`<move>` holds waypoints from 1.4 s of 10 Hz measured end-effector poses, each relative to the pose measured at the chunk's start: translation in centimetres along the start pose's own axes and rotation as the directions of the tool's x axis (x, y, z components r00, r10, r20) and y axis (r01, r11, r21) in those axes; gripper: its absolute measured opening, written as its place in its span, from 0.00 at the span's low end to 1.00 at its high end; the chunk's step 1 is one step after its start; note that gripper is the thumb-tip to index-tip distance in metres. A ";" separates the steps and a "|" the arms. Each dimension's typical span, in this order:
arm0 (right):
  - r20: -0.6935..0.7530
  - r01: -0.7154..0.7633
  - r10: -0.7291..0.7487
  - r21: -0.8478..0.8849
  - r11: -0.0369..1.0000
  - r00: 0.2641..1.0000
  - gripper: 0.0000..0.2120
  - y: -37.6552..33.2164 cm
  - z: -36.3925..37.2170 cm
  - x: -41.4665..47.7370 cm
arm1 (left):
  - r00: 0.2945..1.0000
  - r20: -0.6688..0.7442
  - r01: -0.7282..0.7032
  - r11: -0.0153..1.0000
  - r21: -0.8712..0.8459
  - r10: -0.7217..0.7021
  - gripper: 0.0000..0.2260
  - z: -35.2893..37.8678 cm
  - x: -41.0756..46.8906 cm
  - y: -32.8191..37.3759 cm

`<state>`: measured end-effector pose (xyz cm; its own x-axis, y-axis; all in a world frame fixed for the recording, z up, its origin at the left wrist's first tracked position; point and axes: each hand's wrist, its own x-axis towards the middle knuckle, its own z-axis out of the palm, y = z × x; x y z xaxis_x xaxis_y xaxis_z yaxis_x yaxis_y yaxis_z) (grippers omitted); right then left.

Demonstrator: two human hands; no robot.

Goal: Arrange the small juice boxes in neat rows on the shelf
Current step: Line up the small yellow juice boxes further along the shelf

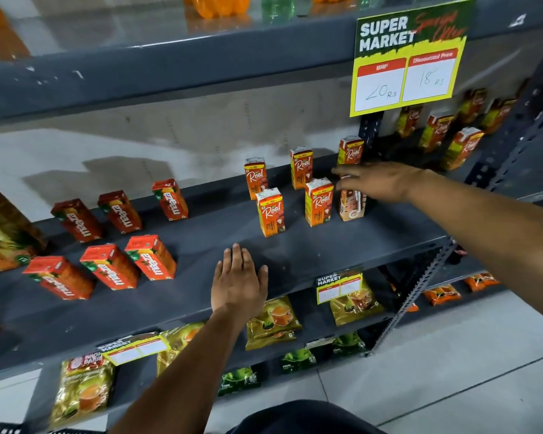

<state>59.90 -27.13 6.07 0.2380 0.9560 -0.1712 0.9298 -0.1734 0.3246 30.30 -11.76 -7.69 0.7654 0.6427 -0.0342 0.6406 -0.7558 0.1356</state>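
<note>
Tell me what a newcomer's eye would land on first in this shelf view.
First, the yellow price sign hanging from the upper shelf edge at top right. Next, the right hand reaching onto the rightmost front Real juice box, beside five more Real boxes standing in two loose rows. The left hand lies flat on the bare middle of the grey shelf, with six red Maaza boxes in two rows to the left.

The Real juice boxes [318, 202] are showing orange with white tops, the Maaza boxes [151, 256] red-orange, the shelf [295, 245] dark grey, the price sign [408, 61] yellow, green and red.
</note>
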 end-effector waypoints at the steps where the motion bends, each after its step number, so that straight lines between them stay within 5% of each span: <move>1: 0.013 0.001 -0.001 0.026 1.000 1.000 0.26 0.4 -0.6 -0.1 | 1.000 -0.001 0.002 1.000 0.009 -0.002 0.31 0.1 0.0 0.0; 2: -0.081 0.085 -0.091 -0.076 0.993 0.992 0.19 0.8 -0.6 -0.3 | 1.000 -0.005 0.000 1.000 0.012 0.000 0.31 0.2 0.0 0.0; 3: -0.165 0.118 -0.122 -0.035 0.992 0.979 0.24 1.2 -0.7 -0.1 | 1.000 -0.011 -0.002 1.000 0.022 0.002 0.31 0.2 0.0 0.0; 6: 0.064 -0.195 0.184 0.351 0.916 0.981 0.18 1.5 -1.1 0.6 | 1.000 -0.017 -0.001 1.000 0.022 0.002 0.31 0.3 0.0 0.0; 8: 0.099 -0.231 0.210 0.337 0.913 0.973 0.29 1.9 -1.2 0.4 | 1.000 -0.021 0.003 1.000 0.019 -0.002 0.31 0.3 -0.1 0.0; 11: 0.097 -0.367 0.357 0.363 0.857 0.929 0.28 0.4 -0.6 1.6 | 1.000 -0.025 0.004 1.000 0.016 -0.004 0.31 0.4 0.0 -0.1; 14: 0.150 -0.424 0.402 0.449 0.786 0.903 0.43 -0.6 -1.0 0.8 | 0.999 -0.032 0.007 1.000 0.009 -0.007 0.31 0.4 0.0 0.0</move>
<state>59.26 -26.03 6.73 0.6308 0.7584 -0.1642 0.7560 -0.6483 -0.0902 30.30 -11.80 -8.05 0.7586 0.6515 -0.0030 0.6466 -0.7523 0.1262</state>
